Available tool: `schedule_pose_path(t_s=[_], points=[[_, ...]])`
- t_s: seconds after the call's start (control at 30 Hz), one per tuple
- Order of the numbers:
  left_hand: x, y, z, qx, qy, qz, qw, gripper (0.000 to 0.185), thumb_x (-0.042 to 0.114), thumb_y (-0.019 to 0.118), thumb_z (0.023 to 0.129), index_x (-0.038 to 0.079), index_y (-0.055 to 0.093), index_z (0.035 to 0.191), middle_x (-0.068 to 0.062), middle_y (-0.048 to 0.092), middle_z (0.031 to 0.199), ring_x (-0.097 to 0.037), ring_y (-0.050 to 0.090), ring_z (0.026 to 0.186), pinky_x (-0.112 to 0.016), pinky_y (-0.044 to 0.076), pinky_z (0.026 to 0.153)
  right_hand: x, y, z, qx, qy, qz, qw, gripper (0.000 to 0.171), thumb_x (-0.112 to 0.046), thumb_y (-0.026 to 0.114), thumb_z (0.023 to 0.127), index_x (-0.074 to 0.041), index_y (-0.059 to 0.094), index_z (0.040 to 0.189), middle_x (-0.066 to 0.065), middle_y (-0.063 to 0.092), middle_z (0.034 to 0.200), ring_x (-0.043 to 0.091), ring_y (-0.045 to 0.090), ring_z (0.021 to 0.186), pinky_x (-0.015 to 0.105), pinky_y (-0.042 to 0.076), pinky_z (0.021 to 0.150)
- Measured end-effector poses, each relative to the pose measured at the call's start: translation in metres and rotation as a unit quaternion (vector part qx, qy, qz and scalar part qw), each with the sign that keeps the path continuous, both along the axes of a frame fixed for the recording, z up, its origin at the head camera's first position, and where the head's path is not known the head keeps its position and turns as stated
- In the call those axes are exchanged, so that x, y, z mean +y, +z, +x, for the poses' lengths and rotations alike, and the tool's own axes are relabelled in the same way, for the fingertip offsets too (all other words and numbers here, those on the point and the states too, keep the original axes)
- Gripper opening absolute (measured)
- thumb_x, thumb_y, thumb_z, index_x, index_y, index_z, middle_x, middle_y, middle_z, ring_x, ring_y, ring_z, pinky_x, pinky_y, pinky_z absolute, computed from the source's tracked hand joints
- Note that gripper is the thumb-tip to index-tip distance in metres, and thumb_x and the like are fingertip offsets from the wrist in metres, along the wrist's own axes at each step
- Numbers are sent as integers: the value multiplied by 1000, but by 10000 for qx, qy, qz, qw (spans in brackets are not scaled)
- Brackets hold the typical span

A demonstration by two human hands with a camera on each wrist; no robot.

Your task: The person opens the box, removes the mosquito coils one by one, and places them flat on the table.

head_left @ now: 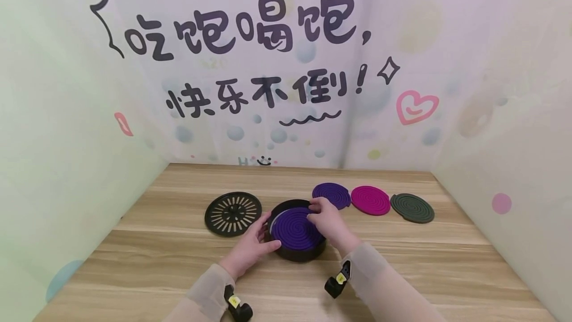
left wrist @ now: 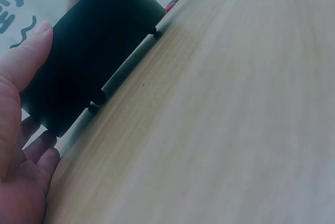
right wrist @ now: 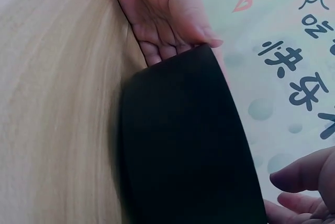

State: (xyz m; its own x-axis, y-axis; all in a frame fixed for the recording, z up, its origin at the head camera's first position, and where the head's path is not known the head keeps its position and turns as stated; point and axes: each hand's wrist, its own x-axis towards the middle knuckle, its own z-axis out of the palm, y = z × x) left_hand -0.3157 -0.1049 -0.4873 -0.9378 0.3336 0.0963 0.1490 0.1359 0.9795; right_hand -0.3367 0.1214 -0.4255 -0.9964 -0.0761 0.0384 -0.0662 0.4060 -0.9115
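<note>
A black round holder stands on the wooden table with a purple spiral coil lying inside it. My left hand grips the holder's left wall, thumb on the near side and fingers on the far side. In the left wrist view the thumb presses the dark wall of the holder. My right hand reaches over the far rim and pinches the coil's far edge with curled fingers. The right wrist view shows the holder's wall, my left hand behind it and curled right fingers.
A black slotted lid lies flat left of the holder. Behind and to the right lie three loose coils in a row: purple, magenta and dark grey-green. Printed backdrop walls close the table on three sides.
</note>
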Motion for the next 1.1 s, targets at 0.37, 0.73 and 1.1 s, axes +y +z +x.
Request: schedule_pose_path(t_s=[0.37,0.73,1.1], points=[[0,1,0,-48,-47,41,10000,89,20,74,86,5,18,153,-26,22,154,-42,27,139,-52,26,112,1,-4,-3,75,5,-469,9989,46,0,58,91,0,46,136,17,56,131,32,46,126,50,42,102],[-1,-2,-2,-127,-96,68,9999,92,24,75,85,6,16,153,-25,20,154,-41,26,139,-51,25,112,0,-5,-7,128,-66,-1155,9932,49,9,58,87,1,47,134,21,56,129,33,49,123,49,40,103],[-2,-3,-3,-166,-117,118,9997,90,22,75,85,7,17,153,-23,19,155,-40,24,140,-50,25,113,4,-9,-10,-47,-48,-1527,9882,48,10,62,84,5,52,130,22,57,128,31,51,121,47,38,106]])
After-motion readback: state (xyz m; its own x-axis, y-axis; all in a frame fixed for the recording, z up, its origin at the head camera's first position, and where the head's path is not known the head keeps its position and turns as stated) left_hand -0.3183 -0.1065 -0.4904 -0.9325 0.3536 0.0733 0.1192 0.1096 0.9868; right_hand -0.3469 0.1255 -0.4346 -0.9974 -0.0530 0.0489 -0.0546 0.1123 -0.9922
